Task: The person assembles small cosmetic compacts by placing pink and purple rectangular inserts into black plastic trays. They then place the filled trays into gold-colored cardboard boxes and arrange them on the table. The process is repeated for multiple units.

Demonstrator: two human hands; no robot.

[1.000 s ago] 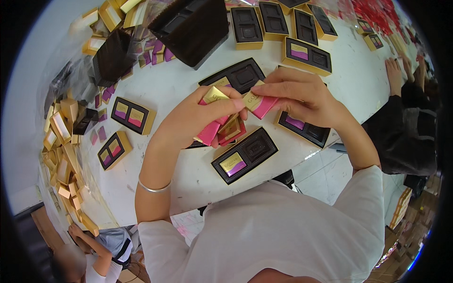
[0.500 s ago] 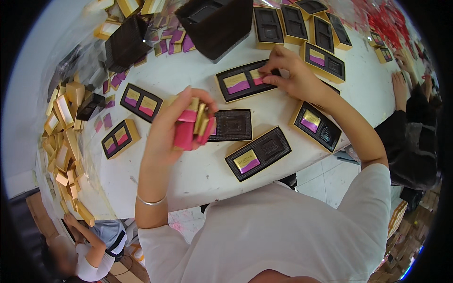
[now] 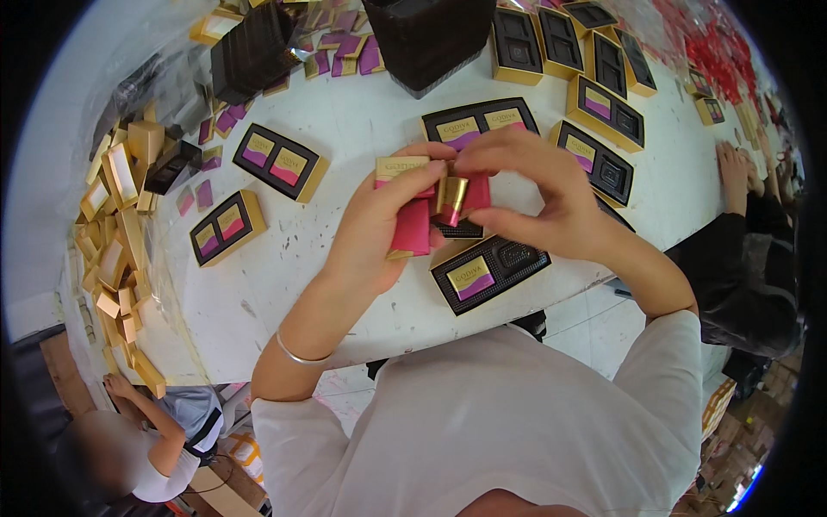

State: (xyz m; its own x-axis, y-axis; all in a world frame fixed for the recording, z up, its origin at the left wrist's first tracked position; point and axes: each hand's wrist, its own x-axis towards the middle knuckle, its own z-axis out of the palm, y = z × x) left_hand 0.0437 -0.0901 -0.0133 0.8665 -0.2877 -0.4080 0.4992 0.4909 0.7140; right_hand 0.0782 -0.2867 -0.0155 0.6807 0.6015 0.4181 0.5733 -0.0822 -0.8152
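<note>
The right hand (image 3: 547, 194) has come back from the far box (image 3: 469, 112), where two sweets (image 3: 458, 132) lie. It curls beside the pink sweets (image 3: 412, 226) held in the left hand (image 3: 366, 224); I cannot tell if it grips one. The hands hide most of a middle box (image 3: 467, 232). A black stack (image 3: 431, 43) stands behind; gold boxes (image 3: 145, 140) lie left.

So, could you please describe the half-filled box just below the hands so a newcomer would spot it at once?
On the white table, go to the edge by the person's shirt. The black-lined box there holds one gold-and-purple piece at left, its right compartment bare; no other box lies closer to the shirt.
</note>
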